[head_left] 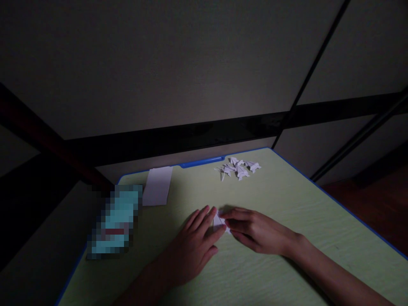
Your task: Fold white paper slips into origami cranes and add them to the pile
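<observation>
A small white folded paper piece [219, 222] lies on the light green table [287, 204] between my two hands. My left hand [194, 242] rests flat on the table, fingers stretched out, fingertips touching the paper's left side. My right hand [255, 231] lies with its fingers drawn together, pressing the paper's right edge from the right. Most of the paper is hidden under my fingers.
Several small folded white paper figures [238, 168] lie in a cluster near the table's far edge. A white paper strip [157, 185] lies at the far left. A blurred teal object [116, 223] sits at the left edge. Dark walls and a dark rail stand behind.
</observation>
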### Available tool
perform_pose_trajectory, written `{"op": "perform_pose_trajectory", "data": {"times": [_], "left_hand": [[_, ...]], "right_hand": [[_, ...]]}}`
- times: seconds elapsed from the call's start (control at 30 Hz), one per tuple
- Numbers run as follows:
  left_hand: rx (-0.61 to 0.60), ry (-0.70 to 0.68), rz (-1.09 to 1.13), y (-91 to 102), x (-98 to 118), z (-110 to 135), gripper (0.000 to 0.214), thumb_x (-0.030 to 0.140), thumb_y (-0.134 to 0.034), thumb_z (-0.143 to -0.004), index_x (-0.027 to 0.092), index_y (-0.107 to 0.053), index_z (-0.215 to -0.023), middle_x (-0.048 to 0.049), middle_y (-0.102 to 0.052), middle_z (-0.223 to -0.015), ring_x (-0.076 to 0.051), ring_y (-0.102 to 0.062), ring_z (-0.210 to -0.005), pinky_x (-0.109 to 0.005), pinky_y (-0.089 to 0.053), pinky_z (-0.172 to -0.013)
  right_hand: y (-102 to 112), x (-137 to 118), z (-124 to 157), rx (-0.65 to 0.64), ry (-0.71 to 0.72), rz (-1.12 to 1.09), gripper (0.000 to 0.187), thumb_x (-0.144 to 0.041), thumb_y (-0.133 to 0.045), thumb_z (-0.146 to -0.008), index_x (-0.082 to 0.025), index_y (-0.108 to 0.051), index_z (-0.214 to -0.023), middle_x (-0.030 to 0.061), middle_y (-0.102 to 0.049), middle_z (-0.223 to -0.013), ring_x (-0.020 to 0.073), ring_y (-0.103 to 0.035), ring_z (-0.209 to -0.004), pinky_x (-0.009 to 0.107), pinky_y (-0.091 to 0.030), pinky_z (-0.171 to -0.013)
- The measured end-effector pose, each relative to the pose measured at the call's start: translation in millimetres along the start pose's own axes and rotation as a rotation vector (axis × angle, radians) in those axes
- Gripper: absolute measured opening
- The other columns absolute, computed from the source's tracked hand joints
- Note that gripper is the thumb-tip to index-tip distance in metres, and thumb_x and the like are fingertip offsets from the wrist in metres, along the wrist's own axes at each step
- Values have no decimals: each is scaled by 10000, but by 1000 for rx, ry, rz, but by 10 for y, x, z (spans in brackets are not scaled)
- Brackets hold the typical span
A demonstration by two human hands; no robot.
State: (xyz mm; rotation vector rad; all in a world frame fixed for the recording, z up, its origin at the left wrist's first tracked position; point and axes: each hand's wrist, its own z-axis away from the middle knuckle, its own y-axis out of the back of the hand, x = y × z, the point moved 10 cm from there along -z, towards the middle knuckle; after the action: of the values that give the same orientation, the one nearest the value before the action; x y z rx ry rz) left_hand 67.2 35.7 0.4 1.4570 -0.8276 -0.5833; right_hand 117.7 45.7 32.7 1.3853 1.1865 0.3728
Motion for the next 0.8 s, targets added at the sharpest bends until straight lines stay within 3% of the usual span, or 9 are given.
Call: {"op": "perform_pose_trajectory", "data": {"times": [0.17,0.4,0.6,0.8], "left_hand": [[-4,2,-3,-27,-15,12,463,234,-470,-787,260,-329,-1227,-75,-166,-1394,-257,-116,-1261,-450,-225,-998],[11,5,-6,-13,-8,-2,461,200,-479,-777,263,-348,-1214,-72,-220,-1379,-246,-131,-1260,-441,-227,-1003],[2,9,5,-17,-11,8,425,232,-449,-797,272,-355,-1210,-71,-221,-1379,-248,-124,-1261,-449,-226,-1004],[15,5,13,11,-23,24,433,242,-442,-803,288,-339,-1221,-50,-183,-1392,-240,-117,-1263,-445,-228,-1004]], "right_hand": [[-54,4,2,-36,-28,94,236,-125,-414,-792,-91,-585,-951,106,-551,-1082,194,-476,-1020,331,-401,-901],[-9,-50,-12,-10,-102,228,241,-256,-492,-776,-145,-527,-987,91,-570,-1074,208,-396,-1128,425,-254,-993],[-31,-27,-21,-39,-165,240,362,-354,-470,-790,-136,-445,-1079,123,-516,-1145,220,-353,-1167,433,-257,-988],[-67,-84,-8,-100,-141,256,477,-427,-460,-779,-103,-406,-1125,159,-496,-1160,239,-390,-1135,435,-254,-992]]}}
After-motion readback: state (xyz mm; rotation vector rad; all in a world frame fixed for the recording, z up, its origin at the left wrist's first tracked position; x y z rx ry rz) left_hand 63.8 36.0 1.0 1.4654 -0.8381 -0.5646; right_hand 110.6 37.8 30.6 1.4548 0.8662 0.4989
